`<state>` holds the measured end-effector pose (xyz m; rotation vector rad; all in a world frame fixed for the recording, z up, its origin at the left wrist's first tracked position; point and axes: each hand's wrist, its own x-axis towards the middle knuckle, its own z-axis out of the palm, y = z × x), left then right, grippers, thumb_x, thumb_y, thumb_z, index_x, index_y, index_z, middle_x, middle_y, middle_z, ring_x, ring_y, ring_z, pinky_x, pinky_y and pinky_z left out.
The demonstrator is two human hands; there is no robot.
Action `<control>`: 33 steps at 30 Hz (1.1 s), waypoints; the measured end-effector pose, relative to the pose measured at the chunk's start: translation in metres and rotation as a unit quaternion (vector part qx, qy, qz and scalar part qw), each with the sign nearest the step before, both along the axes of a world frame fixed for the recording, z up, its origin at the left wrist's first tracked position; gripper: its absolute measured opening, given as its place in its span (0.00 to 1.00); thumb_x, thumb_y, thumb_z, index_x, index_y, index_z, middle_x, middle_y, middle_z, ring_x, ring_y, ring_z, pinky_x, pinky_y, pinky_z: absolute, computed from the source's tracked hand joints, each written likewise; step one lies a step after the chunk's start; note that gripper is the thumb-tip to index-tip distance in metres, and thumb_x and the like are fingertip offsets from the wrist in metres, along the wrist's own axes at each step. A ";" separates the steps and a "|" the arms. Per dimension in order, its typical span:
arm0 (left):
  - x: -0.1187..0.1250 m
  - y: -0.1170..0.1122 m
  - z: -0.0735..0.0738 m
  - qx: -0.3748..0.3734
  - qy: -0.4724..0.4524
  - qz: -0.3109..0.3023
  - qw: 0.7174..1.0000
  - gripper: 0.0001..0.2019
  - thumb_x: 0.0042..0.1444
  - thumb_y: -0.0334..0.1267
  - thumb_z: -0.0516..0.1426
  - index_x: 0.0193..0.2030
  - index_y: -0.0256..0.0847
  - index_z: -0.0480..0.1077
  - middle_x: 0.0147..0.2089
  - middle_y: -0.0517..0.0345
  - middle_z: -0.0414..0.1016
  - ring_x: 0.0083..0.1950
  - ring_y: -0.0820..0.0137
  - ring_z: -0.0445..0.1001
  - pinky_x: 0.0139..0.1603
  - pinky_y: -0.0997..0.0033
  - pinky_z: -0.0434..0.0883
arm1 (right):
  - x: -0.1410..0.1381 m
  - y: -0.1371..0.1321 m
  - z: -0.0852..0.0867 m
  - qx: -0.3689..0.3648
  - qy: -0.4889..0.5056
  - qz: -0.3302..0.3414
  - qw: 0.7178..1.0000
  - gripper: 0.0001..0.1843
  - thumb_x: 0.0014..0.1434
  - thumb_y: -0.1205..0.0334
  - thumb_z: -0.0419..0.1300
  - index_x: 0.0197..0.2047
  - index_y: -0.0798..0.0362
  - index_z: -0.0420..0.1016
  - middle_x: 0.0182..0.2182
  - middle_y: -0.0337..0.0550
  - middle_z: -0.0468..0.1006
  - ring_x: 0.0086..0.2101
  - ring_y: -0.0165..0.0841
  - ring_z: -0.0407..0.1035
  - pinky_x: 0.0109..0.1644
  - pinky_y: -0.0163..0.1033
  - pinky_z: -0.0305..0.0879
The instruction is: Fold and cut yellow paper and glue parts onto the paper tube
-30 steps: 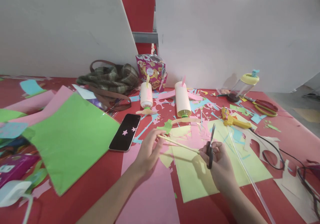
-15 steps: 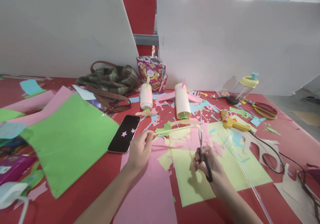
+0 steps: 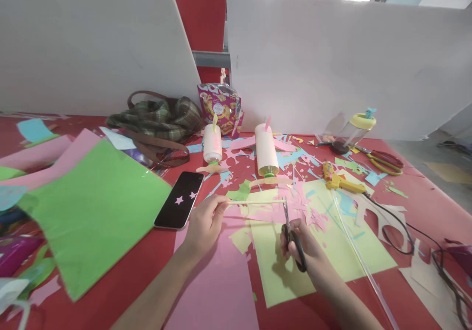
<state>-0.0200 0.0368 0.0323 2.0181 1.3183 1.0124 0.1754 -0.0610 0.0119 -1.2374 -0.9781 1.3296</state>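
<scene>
Yellow and thin, the stick (image 3: 254,202) hangs level over the bench (image 3: 435,207), its left end pinched by the fingertips of the left hand (image 3: 204,224). The right hand (image 3: 300,246) grips black scissors (image 3: 286,213), fingers through the loops and blades pointing up at the stick's other end. The stick looks whole, with no cut made yet. Two paper-wrapped bottles (image 3: 266,149) sit behind among loose scraps.

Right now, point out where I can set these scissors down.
Bare red table for the black scissors lies between the green sheet and the pink sheet, below the phone. Another bare stretch sits right of the red-handled scissors. Crowded: scraps between the bottles and the glue gun.
</scene>
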 end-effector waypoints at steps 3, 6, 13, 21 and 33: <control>0.000 -0.001 0.001 -0.011 -0.006 -0.002 1.000 0.09 0.53 0.39 0.47 0.29 0.42 0.65 0.28 0.58 0.70 0.29 0.69 0.66 0.32 0.73 0.62 | -0.001 0.000 0.000 0.006 0.000 -0.014 1.000 0.19 0.48 0.45 0.55 0.30 0.50 0.53 0.24 0.36 0.64 0.23 0.27 0.59 0.25 0.33 0.55; 0.001 -0.002 0.001 -0.024 -0.014 -0.003 1.000 0.08 0.53 0.39 0.48 0.29 0.43 0.66 0.27 0.58 0.70 0.29 0.69 0.66 0.31 0.73 0.62 | -0.002 0.000 -0.001 0.007 0.006 -0.018 1.000 0.19 0.48 0.45 0.55 0.30 0.50 0.52 0.24 0.36 0.64 0.22 0.26 0.58 0.25 0.33 0.55; 0.000 -0.001 -0.001 -0.016 -0.024 -0.012 1.000 0.07 0.52 0.37 0.49 0.30 0.43 0.67 0.29 0.59 0.71 0.30 0.70 0.67 0.32 0.73 0.63 | -0.003 0.000 -0.002 0.017 0.018 -0.022 0.999 0.17 0.49 0.47 0.55 0.30 0.50 0.54 0.24 0.36 0.65 0.21 0.25 0.58 0.23 0.31 0.55; -0.002 0.002 -0.002 0.006 -0.006 -0.029 1.000 0.08 0.54 0.36 0.47 0.31 0.41 0.67 0.30 0.58 0.71 0.30 0.71 0.68 0.33 0.74 0.63 | 0.001 -0.001 -0.003 0.008 0.003 0.011 1.000 0.15 0.52 0.49 0.53 0.30 0.50 0.52 0.23 0.34 0.64 0.20 0.24 0.58 0.23 0.31 0.56; -0.003 0.004 -0.005 0.057 0.022 -0.034 0.998 0.09 0.54 0.36 0.47 0.31 0.39 0.66 0.29 0.58 0.71 0.30 0.73 0.69 0.32 0.75 0.65 | 0.001 0.001 0.000 -0.017 -0.004 0.001 1.000 0.18 0.51 0.48 0.54 0.27 0.50 0.50 0.17 0.28 0.58 0.17 0.22 0.56 0.20 0.29 0.52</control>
